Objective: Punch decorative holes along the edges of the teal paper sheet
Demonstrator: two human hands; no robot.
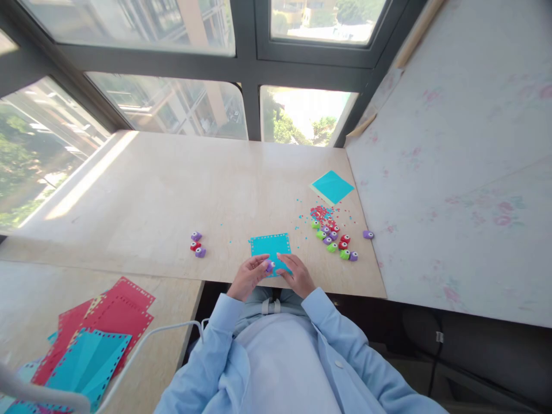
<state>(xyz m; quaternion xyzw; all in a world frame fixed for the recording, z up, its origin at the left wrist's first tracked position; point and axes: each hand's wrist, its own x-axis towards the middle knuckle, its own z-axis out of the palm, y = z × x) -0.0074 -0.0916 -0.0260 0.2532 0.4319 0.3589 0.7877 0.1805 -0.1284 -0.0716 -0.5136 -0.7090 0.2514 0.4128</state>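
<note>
In the head view, a square of blue paper with punched holes along its borders lies at the table's front edge. Above it, my left hand pinches a small purple craft punch with an eye-like spot. My right hand is over the paper's right side, thumb and forefinger apart, close to the punch. Whether its fingertips touch the paper I cannot tell. To the left sit a few small punches, purple and red. More punches in green, purple and red cluster to the right.
Red and blue paper confetti is scattered near a blue sheet stack. One purple punch sits by the flowered wall. Punched red sheets and blue sheets lie lower left, near a white cable.
</note>
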